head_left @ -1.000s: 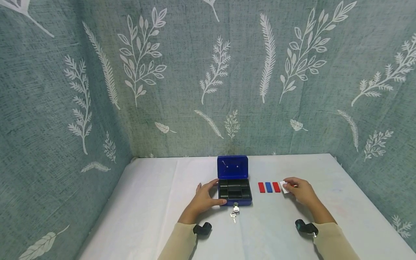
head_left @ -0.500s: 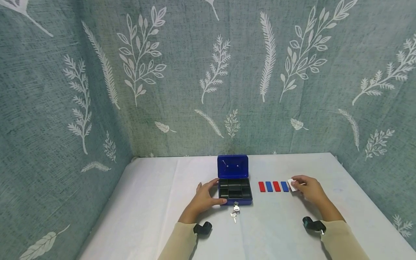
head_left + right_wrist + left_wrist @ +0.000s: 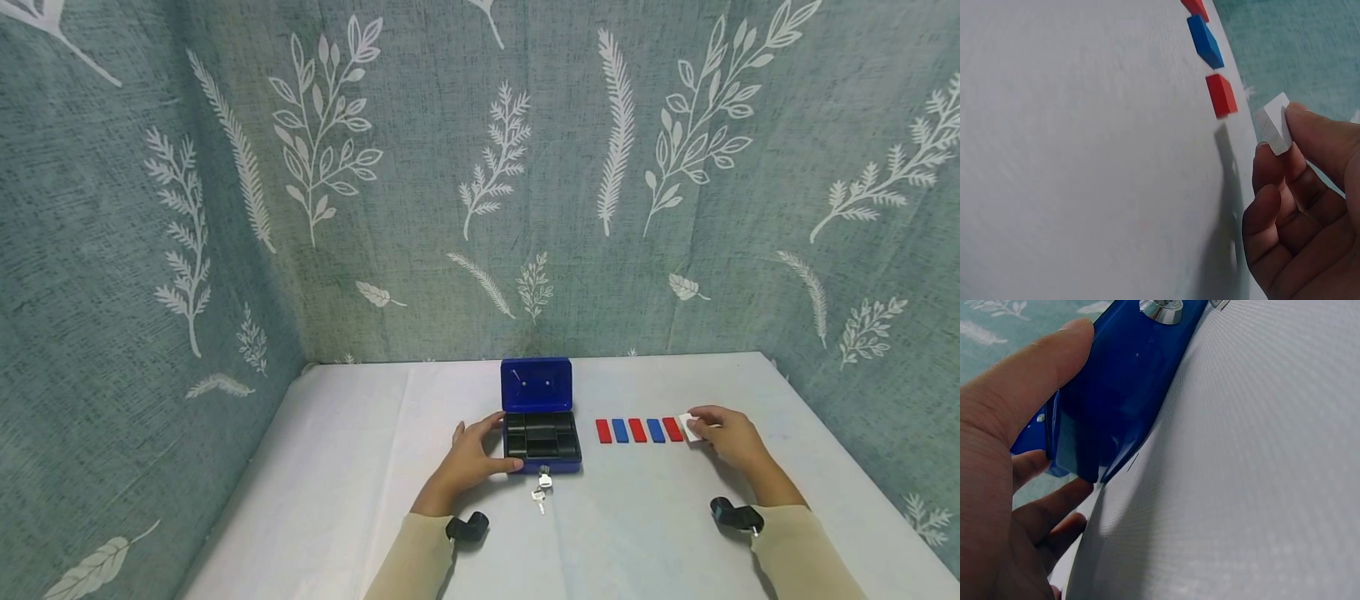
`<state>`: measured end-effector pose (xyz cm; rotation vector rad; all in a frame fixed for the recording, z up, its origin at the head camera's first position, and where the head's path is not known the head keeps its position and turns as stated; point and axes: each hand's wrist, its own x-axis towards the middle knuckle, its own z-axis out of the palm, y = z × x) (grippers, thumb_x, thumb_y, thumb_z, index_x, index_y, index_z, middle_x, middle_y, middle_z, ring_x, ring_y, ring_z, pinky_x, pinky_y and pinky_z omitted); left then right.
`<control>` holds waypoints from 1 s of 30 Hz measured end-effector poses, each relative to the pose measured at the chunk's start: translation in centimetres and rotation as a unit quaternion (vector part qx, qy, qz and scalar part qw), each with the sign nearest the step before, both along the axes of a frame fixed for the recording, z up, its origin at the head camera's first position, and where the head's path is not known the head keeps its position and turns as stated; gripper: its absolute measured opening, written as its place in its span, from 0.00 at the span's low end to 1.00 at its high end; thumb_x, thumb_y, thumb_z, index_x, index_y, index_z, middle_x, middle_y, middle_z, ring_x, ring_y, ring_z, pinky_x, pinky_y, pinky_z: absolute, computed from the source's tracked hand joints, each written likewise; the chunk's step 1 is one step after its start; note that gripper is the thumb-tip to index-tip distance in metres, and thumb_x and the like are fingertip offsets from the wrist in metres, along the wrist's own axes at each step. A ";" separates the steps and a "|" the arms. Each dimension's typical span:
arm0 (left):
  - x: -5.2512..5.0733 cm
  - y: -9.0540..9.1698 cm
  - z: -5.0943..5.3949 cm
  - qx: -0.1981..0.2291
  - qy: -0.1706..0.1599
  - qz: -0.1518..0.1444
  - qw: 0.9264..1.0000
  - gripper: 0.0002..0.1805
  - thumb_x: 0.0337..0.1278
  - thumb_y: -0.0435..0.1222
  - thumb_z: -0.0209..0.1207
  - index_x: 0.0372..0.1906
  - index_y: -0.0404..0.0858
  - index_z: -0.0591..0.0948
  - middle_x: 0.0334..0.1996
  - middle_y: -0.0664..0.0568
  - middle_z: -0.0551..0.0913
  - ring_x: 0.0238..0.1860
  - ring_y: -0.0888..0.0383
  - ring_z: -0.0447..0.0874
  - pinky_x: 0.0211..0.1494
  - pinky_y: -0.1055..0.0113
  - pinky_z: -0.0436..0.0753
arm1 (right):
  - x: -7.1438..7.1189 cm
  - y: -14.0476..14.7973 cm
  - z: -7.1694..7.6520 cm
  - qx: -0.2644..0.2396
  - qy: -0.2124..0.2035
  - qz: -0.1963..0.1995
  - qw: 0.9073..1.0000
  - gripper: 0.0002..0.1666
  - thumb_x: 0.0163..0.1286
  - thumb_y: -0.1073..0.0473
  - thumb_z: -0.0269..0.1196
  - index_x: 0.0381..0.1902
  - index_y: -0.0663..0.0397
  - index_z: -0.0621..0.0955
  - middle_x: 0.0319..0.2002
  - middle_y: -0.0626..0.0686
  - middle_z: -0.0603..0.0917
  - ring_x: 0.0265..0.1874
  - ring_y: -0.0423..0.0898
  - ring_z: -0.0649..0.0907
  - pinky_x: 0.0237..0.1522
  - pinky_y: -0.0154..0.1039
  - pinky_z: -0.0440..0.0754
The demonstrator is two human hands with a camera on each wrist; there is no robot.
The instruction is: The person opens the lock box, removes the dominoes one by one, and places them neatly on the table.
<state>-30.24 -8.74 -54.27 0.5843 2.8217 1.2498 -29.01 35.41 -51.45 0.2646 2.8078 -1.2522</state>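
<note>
A blue cash box [image 3: 562,468] stands in mid-table with its lid [image 3: 536,383] raised and a black compartment tray [image 3: 542,425] inside. My left hand [image 3: 468,458] grips its left side, thumb at the front rim and fingers round toward the back; the left wrist view shows the thumb on the blue metal [image 3: 1122,381]. My right hand [image 3: 731,437] pinches a small white block [image 3: 1275,124] between thumb and fingers, just above the table. Left of it lie red and blue blocks in a row, the nearest a red block [image 3: 672,429] and a blue block [image 3: 656,430].
Keys [image 3: 538,497] hang from the box's front lock [image 3: 544,473]. The row starts with a red block [image 3: 603,431] right of the box. A white cloth covers the table [image 3: 637,533]; a leaf-patterned curtain [image 3: 420,208] hangs behind and beside it.
My right hand has moved right with the white block in its fingers, and a blue and then a red block have come into view beside it. The left hand stays at the box.
</note>
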 end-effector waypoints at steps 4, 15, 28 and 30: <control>-0.1 0.0 -0.1 0.000 -0.001 0.000 1.000 0.52 0.37 0.59 0.73 0.71 0.45 0.67 0.62 0.49 0.76 0.68 0.50 0.65 0.74 0.46 0.34 | -0.2 0.7 -0.2 0.000 -0.005 -0.006 1.000 0.27 0.74 0.53 0.58 0.64 0.63 0.72 0.59 0.70 0.70 0.56 0.66 0.72 0.54 0.58 0.78; -0.1 -0.1 0.0 -0.002 0.006 -0.008 1.000 0.52 0.37 0.58 0.73 0.71 0.43 0.68 0.62 0.49 0.77 0.68 0.50 0.66 0.74 0.45 0.36 | -1.0 1.2 -0.4 0.002 0.002 -0.015 1.000 0.25 0.74 0.54 0.57 0.61 0.65 0.73 0.58 0.71 0.72 0.57 0.67 0.70 0.58 0.62 0.72; -0.1 -0.1 -0.1 0.004 0.010 -0.010 1.000 0.52 0.38 0.58 0.73 0.71 0.43 0.68 0.61 0.49 0.77 0.68 0.49 0.67 0.74 0.44 0.36 | -1.8 0.0 -0.1 0.028 -0.033 -0.034 0.998 0.23 0.72 0.57 0.60 0.57 0.68 0.75 0.51 0.69 0.76 0.50 0.64 0.74 0.52 0.59 0.76; -0.1 -0.1 -0.1 0.008 0.015 -0.012 1.000 0.52 0.38 0.58 0.73 0.70 0.42 0.68 0.61 0.48 0.77 0.67 0.48 0.67 0.73 0.42 0.37 | -1.9 -0.1 0.1 0.034 -0.035 -0.034 0.998 0.22 0.72 0.58 0.59 0.56 0.69 0.75 0.51 0.69 0.76 0.50 0.65 0.74 0.53 0.60 0.75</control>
